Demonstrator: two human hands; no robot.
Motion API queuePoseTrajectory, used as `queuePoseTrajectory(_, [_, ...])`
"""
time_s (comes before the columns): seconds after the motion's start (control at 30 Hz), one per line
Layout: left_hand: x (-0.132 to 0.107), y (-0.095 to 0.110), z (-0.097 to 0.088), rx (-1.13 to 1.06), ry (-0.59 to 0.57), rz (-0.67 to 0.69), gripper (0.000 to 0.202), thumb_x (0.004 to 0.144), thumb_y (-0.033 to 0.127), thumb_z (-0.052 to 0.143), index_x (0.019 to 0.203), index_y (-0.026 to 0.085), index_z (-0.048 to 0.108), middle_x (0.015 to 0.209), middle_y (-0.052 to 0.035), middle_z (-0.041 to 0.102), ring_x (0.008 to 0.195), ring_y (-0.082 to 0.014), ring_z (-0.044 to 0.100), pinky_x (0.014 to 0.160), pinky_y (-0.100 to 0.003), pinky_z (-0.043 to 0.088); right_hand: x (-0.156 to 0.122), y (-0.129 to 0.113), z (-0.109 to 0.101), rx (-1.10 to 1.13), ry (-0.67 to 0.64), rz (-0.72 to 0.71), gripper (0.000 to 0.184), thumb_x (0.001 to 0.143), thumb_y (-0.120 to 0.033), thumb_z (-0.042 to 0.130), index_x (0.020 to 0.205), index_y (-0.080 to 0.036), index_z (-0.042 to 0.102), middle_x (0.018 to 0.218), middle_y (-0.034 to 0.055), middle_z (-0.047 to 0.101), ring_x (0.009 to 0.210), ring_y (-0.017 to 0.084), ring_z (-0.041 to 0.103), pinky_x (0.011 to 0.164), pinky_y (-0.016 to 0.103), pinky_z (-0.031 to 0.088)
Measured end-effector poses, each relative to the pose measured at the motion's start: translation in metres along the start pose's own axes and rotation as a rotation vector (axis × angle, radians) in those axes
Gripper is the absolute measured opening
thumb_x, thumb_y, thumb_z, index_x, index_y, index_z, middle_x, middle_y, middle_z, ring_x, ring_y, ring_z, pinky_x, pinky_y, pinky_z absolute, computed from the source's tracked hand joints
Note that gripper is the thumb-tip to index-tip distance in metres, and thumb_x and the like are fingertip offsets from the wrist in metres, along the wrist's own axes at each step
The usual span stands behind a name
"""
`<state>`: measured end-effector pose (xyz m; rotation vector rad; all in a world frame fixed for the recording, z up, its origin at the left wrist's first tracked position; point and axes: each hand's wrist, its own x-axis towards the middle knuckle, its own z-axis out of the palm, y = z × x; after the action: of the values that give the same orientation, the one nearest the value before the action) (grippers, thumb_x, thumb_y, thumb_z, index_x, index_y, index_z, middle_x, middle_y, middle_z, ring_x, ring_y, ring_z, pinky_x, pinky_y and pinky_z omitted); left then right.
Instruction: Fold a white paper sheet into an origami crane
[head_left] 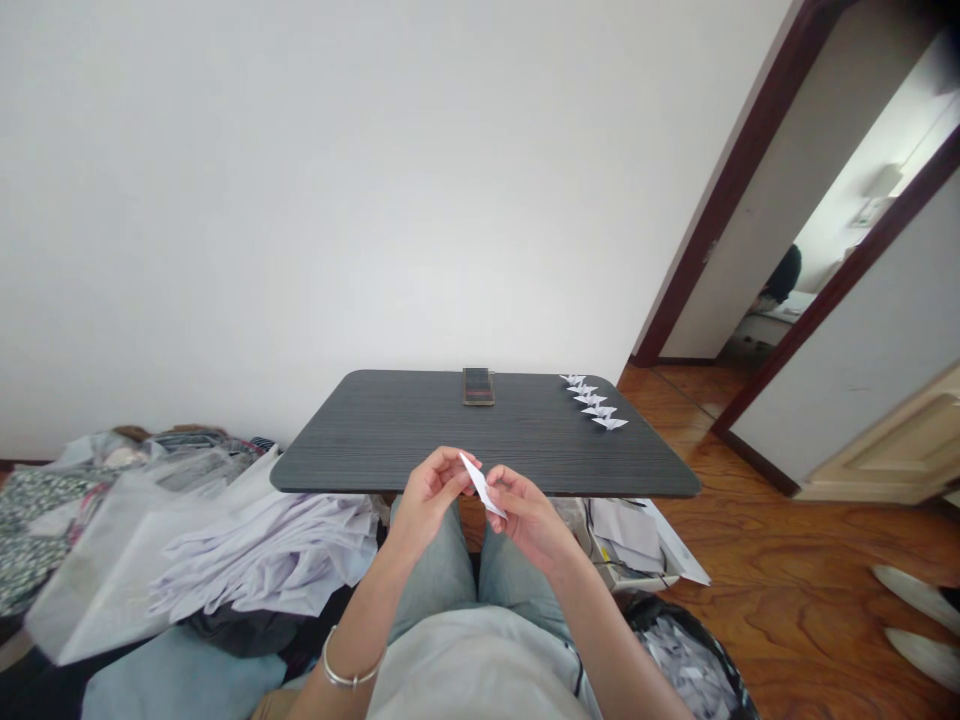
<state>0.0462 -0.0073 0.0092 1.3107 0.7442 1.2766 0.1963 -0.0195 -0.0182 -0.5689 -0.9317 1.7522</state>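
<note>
A narrow, pointed piece of folded white paper [482, 486] is held slantwise between my two hands, above the near edge of the dark table. My left hand [435, 487] pinches it near its upper end, fingers closed. On the lower end, my right hand [523, 508] grips with thumb and fingers. Finer creases are too small to make out. Along the table's right side stands a slanting row of several folded paper cranes [598, 411], apart from both hands.
On the dark table [390, 430] a phone [478, 386] lies at the back edge. Piled cloth [277, 550] is on the left. Below right are a box with papers [628, 540] and a black bag of paper scraps [690, 665]. A doorway opens at right.
</note>
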Motion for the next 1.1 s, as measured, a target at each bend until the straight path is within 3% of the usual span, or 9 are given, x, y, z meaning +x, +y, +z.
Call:
queuePoseTrajectory(0.13, [-0.002, -0.001, 0.0, -0.076, 0.03, 0.013, 0.024, 0.081, 0.03, 0.058, 0.1, 0.016, 0.059, 0.089, -0.0061, 0.066, 0.076, -0.0152, 0.061, 0.068, -0.026, 0.049, -0.001, -0.001, 0.004, -0.051, 0.108, -0.131, 0.023, 0.068, -0.027, 0.075, 0.077, -0.019, 0.056, 0.059, -0.0061, 0.055, 0.043, 0.005, 0.047, 0.043, 0.015, 0.039])
queuePoseTrajectory(0.3, [-0.005, 0.001, -0.002, -0.034, -0.019, 0.076, 0.032, 0.082, 0.028, 0.055, 0.113, 0.018, 0.055, 0.093, -0.007, 0.068, 0.082, -0.0184, 0.064, 0.075, -0.032, 0.051, -0.003, -0.003, 0.007, -0.198, 0.193, -0.247, 0.019, 0.069, -0.03, 0.073, 0.074, -0.019, 0.06, 0.059, -0.0044, 0.057, 0.046, 0.007, 0.049, 0.046, 0.018, 0.04])
queuePoseTrajectory(0.4, [-0.005, -0.001, -0.004, 0.084, -0.056, 0.103, 0.025, 0.08, 0.023, 0.056, 0.105, 0.017, 0.061, 0.098, -0.0078, 0.068, 0.088, -0.0191, 0.064, 0.08, -0.032, 0.051, -0.002, -0.004, 0.007, -0.289, 0.272, -0.297, 0.017, 0.067, -0.032, 0.073, 0.071, -0.018, 0.064, 0.057, -0.0028, 0.059, 0.047, 0.009, 0.051, 0.046, 0.02, 0.042])
queuePoseTrajectory(0.57, [-0.003, -0.004, -0.004, 0.284, -0.035, 0.066, 0.015, 0.074, 0.018, 0.062, 0.087, 0.014, 0.069, 0.085, -0.0072, 0.072, 0.079, -0.0188, 0.067, 0.078, -0.031, 0.052, -0.001, -0.007, 0.005, -0.37, 0.36, -0.35, 0.017, 0.065, -0.034, 0.074, 0.069, -0.018, 0.068, 0.059, -0.0004, 0.063, 0.048, 0.011, 0.053, 0.047, 0.024, 0.044])
queuePoseTrajectory(0.77, [-0.003, -0.004, -0.007, 0.551, -0.023, 0.278, 0.014, 0.076, 0.015, 0.06, 0.085, 0.019, 0.07, 0.087, -0.0057, 0.072, 0.077, -0.0175, 0.066, 0.072, -0.027, 0.05, 0.0, -0.008, 0.001, -0.449, 0.303, -0.338, 0.018, 0.068, -0.036, 0.07, 0.068, -0.018, 0.07, 0.057, -0.0004, 0.061, 0.047, 0.011, 0.051, 0.047, 0.023, 0.043])
queuePoseTrajectory(0.93, [-0.003, -0.004, -0.014, 0.591, -0.072, 0.382, 0.01, 0.076, 0.015, 0.062, 0.08, 0.019, 0.071, 0.086, -0.0066, 0.072, 0.081, -0.0186, 0.065, 0.075, -0.028, 0.048, 0.002, -0.008, -0.004, -0.472, 0.255, -0.313, 0.02, 0.069, -0.037, 0.07, 0.066, -0.017, 0.069, 0.056, -0.0007, 0.061, 0.045, 0.01, 0.049, 0.044, 0.022, 0.041])
queuePoseTrajectory(1.1, [-0.003, -0.004, -0.016, 0.592, -0.075, 0.393, 0.006, 0.074, 0.019, 0.066, 0.075, 0.02, 0.072, 0.077, -0.0053, 0.072, 0.072, -0.0173, 0.066, 0.069, -0.027, 0.049, 0.002, -0.007, -0.005, -0.425, 0.321, -0.375, 0.019, 0.07, -0.036, 0.069, 0.068, -0.018, 0.068, 0.055, -0.0012, 0.06, 0.045, 0.01, 0.05, 0.045, 0.023, 0.043])
